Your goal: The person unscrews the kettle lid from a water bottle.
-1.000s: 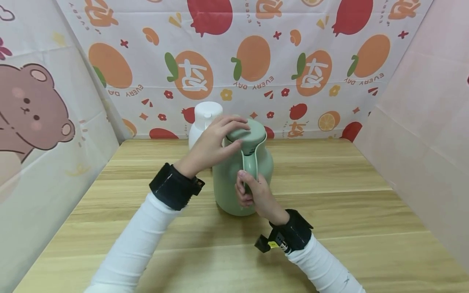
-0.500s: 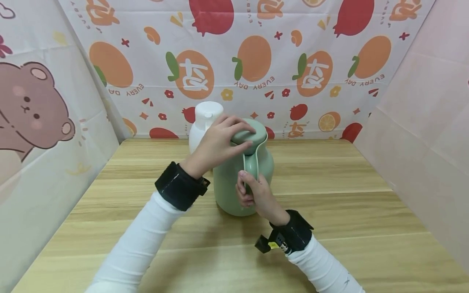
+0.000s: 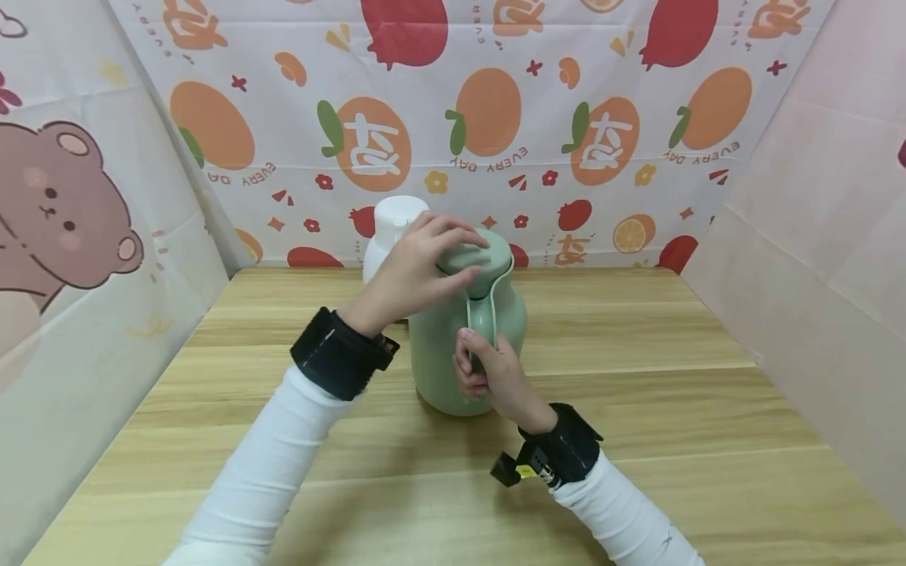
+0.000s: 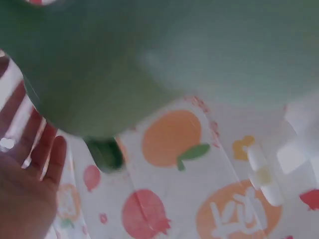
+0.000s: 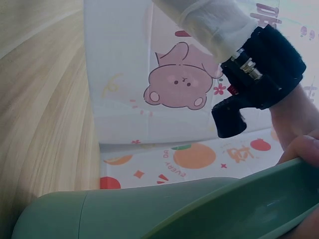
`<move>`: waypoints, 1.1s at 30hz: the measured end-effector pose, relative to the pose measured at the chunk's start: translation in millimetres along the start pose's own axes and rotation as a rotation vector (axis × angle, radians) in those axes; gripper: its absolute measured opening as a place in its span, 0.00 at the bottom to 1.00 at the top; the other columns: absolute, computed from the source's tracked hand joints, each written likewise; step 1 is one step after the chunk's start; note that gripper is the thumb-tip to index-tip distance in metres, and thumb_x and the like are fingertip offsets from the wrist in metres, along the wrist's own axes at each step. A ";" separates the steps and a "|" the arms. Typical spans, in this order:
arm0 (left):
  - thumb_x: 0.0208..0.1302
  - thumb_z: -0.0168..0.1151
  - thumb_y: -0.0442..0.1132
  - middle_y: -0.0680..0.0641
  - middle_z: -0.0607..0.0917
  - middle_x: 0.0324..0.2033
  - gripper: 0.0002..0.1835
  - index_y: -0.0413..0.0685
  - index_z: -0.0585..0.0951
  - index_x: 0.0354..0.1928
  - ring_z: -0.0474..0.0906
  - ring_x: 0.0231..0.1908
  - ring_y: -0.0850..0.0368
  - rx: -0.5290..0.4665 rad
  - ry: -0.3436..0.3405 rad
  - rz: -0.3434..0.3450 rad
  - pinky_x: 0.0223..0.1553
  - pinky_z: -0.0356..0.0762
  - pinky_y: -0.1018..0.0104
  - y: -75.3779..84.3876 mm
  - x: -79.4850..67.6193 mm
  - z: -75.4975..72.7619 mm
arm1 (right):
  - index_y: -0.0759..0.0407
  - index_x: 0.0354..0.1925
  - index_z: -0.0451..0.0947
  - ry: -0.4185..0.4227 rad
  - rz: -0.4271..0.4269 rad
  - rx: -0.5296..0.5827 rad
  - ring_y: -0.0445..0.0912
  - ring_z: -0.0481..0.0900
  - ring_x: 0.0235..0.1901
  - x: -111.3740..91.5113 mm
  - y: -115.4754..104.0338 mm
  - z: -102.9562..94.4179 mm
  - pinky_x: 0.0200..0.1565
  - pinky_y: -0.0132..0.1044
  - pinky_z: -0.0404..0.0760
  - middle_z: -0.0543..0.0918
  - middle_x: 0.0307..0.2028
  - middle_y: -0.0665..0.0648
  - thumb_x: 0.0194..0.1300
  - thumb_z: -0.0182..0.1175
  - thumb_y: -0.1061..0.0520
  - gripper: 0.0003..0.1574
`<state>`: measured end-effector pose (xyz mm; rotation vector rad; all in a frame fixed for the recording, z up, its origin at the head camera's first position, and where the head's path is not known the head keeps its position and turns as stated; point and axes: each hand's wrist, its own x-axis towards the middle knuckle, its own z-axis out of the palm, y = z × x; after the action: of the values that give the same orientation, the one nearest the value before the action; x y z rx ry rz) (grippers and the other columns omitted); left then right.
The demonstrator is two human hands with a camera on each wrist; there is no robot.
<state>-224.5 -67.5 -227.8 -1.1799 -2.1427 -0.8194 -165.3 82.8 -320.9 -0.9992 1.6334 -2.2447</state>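
Note:
A sage-green insulated jug stands upright on the wooden table, its handle facing me. My right hand grips that handle, thumb up along it. Over the round green lid, my left hand holds on from the left, fingers across the top and thumb at the near side. The left wrist view has the jug's green surface filling the top, with the left hand at its edge. In the right wrist view the handle runs toward partly cut-off right-hand fingers.
Behind the jug on the left stands a white jug, partly hidden by my left hand. Wood-grain tabletop spreads around them. A fruit-print cloth closes off the back, and pale cloths hang at both sides.
My left hand shifts slightly right across the lid, then back left. The right hand keeps its grip on the handle, and the jug stays in place.

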 end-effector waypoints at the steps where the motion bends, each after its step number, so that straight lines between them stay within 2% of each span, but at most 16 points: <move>1: 0.55 0.65 0.37 0.45 0.77 0.47 0.14 0.44 0.81 0.44 0.66 0.50 0.51 -0.018 0.001 0.009 0.48 0.67 0.57 -3.1 -1.1 -2.6 | 0.59 0.18 0.59 0.001 0.004 0.001 0.43 0.51 0.09 0.1 0.4 0.1 0.13 0.39 0.50 0.58 0.10 0.47 0.67 0.42 0.51 0.22; 5: 0.56 0.60 0.34 0.47 0.76 0.52 0.16 0.44 0.79 0.48 0.64 0.57 0.53 -0.050 -0.051 0.013 0.56 0.62 0.55 -16.0 -4.6 -9.4 | 0.59 0.17 0.59 0.000 0.002 -0.001 0.43 0.52 0.09 0.3 2.5 -0.1 0.12 0.37 0.52 0.58 0.10 0.47 0.67 0.43 0.50 0.23; 8: 0.58 0.58 0.34 0.47 0.76 0.53 0.16 0.45 0.78 0.49 0.65 0.58 0.54 -0.076 -0.107 -0.010 0.56 0.62 0.56 -21.5 -7.2 -10.0 | 0.58 0.17 0.60 -0.002 0.000 -0.004 0.42 0.52 0.09 0.4 3.6 -0.6 0.12 0.39 0.50 0.58 0.10 0.47 0.67 0.43 0.50 0.23; 10: 0.59 0.58 0.34 0.47 0.77 0.52 0.15 0.46 0.78 0.49 0.66 0.57 0.54 -0.088 -0.117 -0.023 0.56 0.63 0.56 -22.8 -8.6 -8.9 | 0.58 0.17 0.60 -0.005 -0.001 -0.003 0.42 0.52 0.09 0.4 3.9 -0.6 0.12 0.40 0.50 0.58 0.10 0.48 0.67 0.43 0.50 0.23; 16: 0.57 0.63 0.38 0.47 0.77 0.49 0.15 0.46 0.80 0.47 0.66 0.52 0.52 -0.061 -0.062 -0.053 0.52 0.64 0.56 -17.5 -9.7 -3.4 | 0.58 0.17 0.59 -0.001 0.005 0.004 0.42 0.52 0.09 0.0 3.5 0.0 0.12 0.39 0.50 0.58 0.10 0.48 0.67 0.43 0.49 0.23; 26: 0.55 0.67 0.45 0.44 0.76 0.44 0.16 0.46 0.80 0.43 0.64 0.45 0.49 0.089 -0.019 -0.113 0.39 0.69 0.58 -0.1 -4.4 3.7 | 0.57 0.17 0.59 0.012 0.002 0.009 0.43 0.51 0.08 -0.5 2.7 -0.2 0.12 0.42 0.47 0.58 0.10 0.47 0.67 0.43 0.48 0.24; 31: 0.54 0.67 0.46 0.43 0.75 0.44 0.17 0.46 0.80 0.44 0.64 0.45 0.49 0.119 -0.020 -0.125 0.38 0.69 0.59 2.3 -4.4 4.9 | 0.58 0.17 0.59 0.009 -0.006 0.006 0.42 0.51 0.08 -0.6 1.9 0.2 0.12 0.42 0.48 0.59 0.10 0.46 0.68 0.43 0.49 0.24; 33: 0.55 0.66 0.45 0.43 0.74 0.47 0.18 0.45 0.79 0.46 0.64 0.48 0.49 0.090 -0.034 -0.123 0.42 0.69 0.58 1.3 -6.0 4.0 | 0.58 0.17 0.59 0.005 -0.005 0.004 0.43 0.51 0.08 -0.4 2.2 0.3 0.12 0.42 0.48 0.59 0.10 0.46 0.68 0.43 0.50 0.23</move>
<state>-221.3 -67.2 -234.4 -1.0314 -2.2734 -0.7515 -165.3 81.9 -323.0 -0.9982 1.6302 -2.2543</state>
